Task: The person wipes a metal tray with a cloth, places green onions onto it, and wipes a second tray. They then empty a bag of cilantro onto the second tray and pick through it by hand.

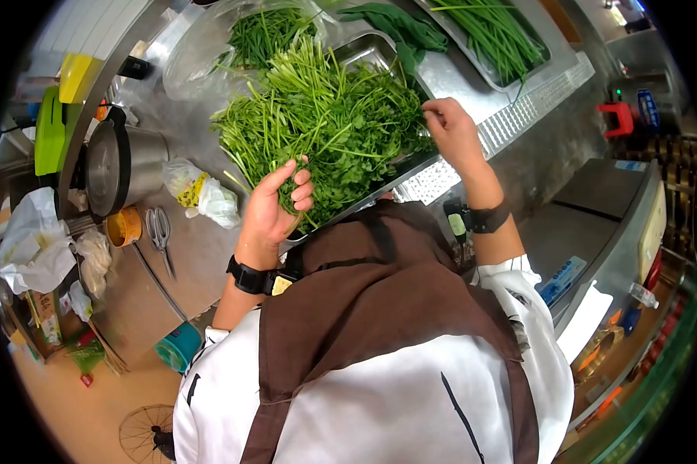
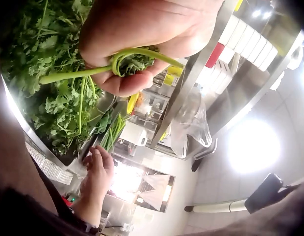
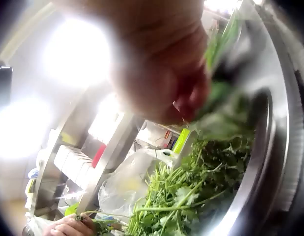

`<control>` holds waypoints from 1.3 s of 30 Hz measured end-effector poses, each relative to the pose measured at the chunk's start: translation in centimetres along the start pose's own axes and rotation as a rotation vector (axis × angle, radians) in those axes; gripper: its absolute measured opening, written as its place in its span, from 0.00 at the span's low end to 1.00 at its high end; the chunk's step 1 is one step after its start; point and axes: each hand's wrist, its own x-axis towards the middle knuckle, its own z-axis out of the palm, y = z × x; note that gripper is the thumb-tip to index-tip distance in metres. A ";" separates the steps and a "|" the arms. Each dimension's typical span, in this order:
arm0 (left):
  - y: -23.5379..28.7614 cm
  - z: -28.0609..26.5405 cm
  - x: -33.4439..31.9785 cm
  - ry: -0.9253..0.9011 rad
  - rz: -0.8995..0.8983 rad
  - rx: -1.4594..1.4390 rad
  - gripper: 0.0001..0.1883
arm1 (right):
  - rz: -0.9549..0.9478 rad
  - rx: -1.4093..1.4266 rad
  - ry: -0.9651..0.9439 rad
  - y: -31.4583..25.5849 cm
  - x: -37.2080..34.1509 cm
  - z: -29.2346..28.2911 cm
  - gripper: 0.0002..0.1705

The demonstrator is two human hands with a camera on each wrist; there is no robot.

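A large heap of leafy coriander (image 1: 340, 131) fills a metal tray (image 1: 398, 182) in front of me, leaves toward the right and pale stems toward the left. My left hand (image 1: 272, 203) is over the heap's near-left edge. Its fingers curl round a few coriander stems (image 2: 68, 76), one looped over itself, with leaves bunched in the palm. My right hand (image 1: 454, 133) is at the tray's right side, fingers bent, fingertips right at the leaves. In the right wrist view that hand (image 3: 161, 83) is blurred, and I cannot tell whether it pinches anything.
A plastic bag (image 1: 201, 58) of greens and a dark green cloth (image 1: 402, 31) lie behind the heap. Another tray with long green stalks (image 1: 495, 39) stands at back right. Leftward are a lidded pot (image 1: 124, 166), a knotted bag (image 1: 209, 197) and scissors (image 1: 159, 232).
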 end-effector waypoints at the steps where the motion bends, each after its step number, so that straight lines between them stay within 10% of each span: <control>1: 0.0 0.2 -0.1 0.008 0.010 0.003 0.10 | -0.068 0.017 -0.038 -0.3 0.1 0.5 0.06; 13: 0.2 -0.3 -1.9 -0.007 0.106 -0.025 0.11 | -0.385 -0.153 -0.363 -1.4 3.3 5.4 0.09; 18: 0.4 -0.8 -2.5 0.015 0.121 -0.095 0.11 | 0.343 0.872 -0.251 -1.6 4.5 2.0 0.09; 21: 0.3 -0.9 -2.3 -0.008 0.120 -0.086 0.11 | 0.062 0.230 -0.166 -1.7 4.5 1.8 0.08; 23: 0.5 -0.4 -2.1 -0.011 0.116 -0.051 0.13 | 0.320 0.582 -0.256 -3.7 4.4 0.8 0.07; 25: 0.1 0.5 -2.1 -0.008 0.096 -0.010 0.15 | 0.197 0.921 -0.288 -6.2 3.7 0.8 0.06; 33: -0.5 -0.6 0.2 0.089 0.078 0.116 0.15 | -0.779 0.333 -0.394 -13.2 -2.7 4.0 0.11; 37: 0.0 -0.7 -0.2 0.106 -0.006 -0.015 0.10 | -0.616 0.457 -0.190 -10.5 -2.1 2.5 0.07; 39: 0.3 -1.4 -0.5 -0.030 -0.030 -0.160 0.08 | -0.209 0.323 -0.079 -6.3 -1.5 2.0 0.08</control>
